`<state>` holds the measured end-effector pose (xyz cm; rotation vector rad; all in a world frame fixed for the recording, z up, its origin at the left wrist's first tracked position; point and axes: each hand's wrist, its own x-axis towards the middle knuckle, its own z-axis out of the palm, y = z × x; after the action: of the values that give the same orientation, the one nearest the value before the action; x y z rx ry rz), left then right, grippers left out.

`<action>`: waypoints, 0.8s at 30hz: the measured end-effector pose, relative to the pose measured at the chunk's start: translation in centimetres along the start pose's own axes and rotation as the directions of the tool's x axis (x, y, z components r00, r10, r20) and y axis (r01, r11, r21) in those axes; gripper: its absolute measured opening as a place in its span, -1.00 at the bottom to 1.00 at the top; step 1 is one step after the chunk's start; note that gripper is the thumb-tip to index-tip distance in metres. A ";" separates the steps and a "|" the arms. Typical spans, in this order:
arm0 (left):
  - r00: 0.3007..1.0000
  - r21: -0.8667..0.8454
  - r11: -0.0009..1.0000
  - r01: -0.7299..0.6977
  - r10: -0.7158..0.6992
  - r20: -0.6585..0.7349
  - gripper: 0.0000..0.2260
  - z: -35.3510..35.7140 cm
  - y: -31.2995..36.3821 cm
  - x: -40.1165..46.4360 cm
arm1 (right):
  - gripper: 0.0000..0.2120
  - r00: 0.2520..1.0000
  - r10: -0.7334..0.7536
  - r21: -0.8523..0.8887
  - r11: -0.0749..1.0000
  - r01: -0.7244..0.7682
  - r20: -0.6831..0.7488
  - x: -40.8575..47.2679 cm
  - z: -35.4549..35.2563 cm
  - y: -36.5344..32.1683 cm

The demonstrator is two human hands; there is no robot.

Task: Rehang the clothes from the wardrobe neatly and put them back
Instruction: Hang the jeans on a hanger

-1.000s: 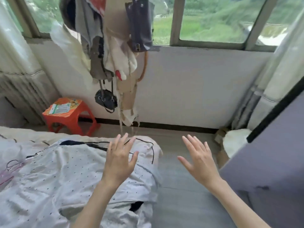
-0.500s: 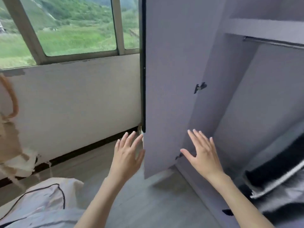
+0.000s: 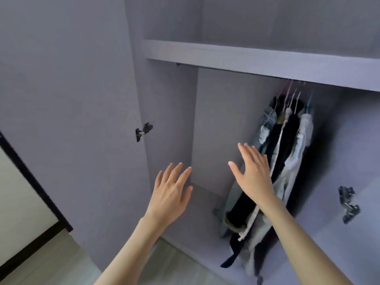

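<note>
The lilac wardrobe [image 3: 216,112] stands open in front of me. Several garments [image 3: 287,153], denim, black and pale grey, hang bunched together on hangers [image 3: 292,95] at the right of the compartment, under the shelf. My right hand [image 3: 253,173] is raised with straight fingers just left of and in front of these clothes; I cannot tell whether it touches them. My left hand [image 3: 170,192] is spread flat in the air before the empty left part of the compartment. Neither hand holds anything.
The left wardrobe door [image 3: 67,112] stands swung open with a metal hinge [image 3: 144,130]. A shelf [image 3: 257,60] spans the wardrobe above the hanging clothes. Another hinge [image 3: 348,204] sits on the right side panel. Pale floor [image 3: 51,262] and a dark skirting strip lie at the lower left.
My view has swung right from the bed and window to the wardrobe's inside. Both hands stay raised and flat; the right hand now lies near the hanging clothes.
</note>
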<state>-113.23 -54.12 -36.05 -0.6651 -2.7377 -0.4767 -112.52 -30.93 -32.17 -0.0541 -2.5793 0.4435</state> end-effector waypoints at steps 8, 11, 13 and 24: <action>0.983 -0.110 0.986 -0.124 0.137 0.123 -0.43 6.2 1.4 10.2 | -0.46 0.983 0.185 -0.148 0.972 -0.181 0.014 3.8 2.6 7.5; 0.972 -0.155 0.969 -0.193 0.210 0.106 -0.44 7.3 1.9 15.5 | -0.53 0.981 0.192 -0.191 0.962 -0.194 -0.029 6.1 2.9 9.4; 0.965 -0.202 0.949 -0.241 0.257 0.056 -0.51 7.9 2.8 18.6 | -0.60 0.973 0.203 -0.236 0.946 -0.223 -0.108 7.9 2.5 10.9; 0.933 -0.637 0.722 -0.270 0.360 0.013 -0.68 10.7 11.4 27.6 | -0.39 0.937 0.305 -0.293 0.892 -0.343 -0.168 12.8 1.4 18.1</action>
<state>-133.35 -29.75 -33.40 -1.3439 -2.4642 -1.3279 -125.17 -12.66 -32.86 -0.6166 -2.5027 0.1286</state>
